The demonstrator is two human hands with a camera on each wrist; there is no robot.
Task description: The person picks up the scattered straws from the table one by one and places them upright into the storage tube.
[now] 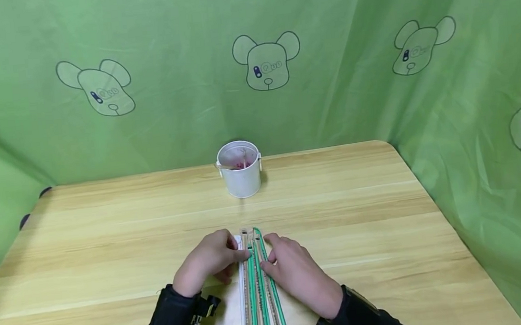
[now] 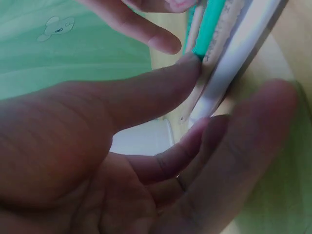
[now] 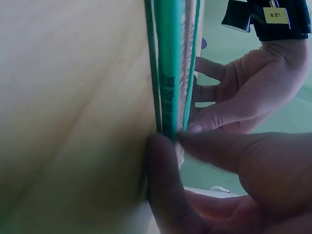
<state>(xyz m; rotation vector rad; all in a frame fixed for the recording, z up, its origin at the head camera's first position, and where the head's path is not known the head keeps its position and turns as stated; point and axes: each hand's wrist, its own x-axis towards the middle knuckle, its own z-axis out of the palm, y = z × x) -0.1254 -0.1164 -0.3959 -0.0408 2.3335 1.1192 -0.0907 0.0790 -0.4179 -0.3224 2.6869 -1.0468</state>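
A row of long narrow strips, green ones and beige printed ones, runs from the table's front edge; their kind is unclear. One green strip [image 1: 265,313] lies mid-row, beside a beige printed strip [image 2: 218,41]. A white tube-like piece [image 2: 228,68] borders the row on the left. My left hand [image 1: 215,253] reaches in from that side, its extended thumb touching a green strip's far end, its other fingers spread by the white piece. On the other side, my right hand [image 1: 294,269] pinches the printed green strip [image 3: 169,68] between thumb and forefinger near its far end.
A white bucket [image 1: 242,182] with a thin stick and something reddish inside stands at the back of the wooden table [image 1: 364,215]. Green curtain [image 1: 182,128] with bear-head drawings hangs behind and beside the table. Black bands [image 1: 173,314] circle both wrists.
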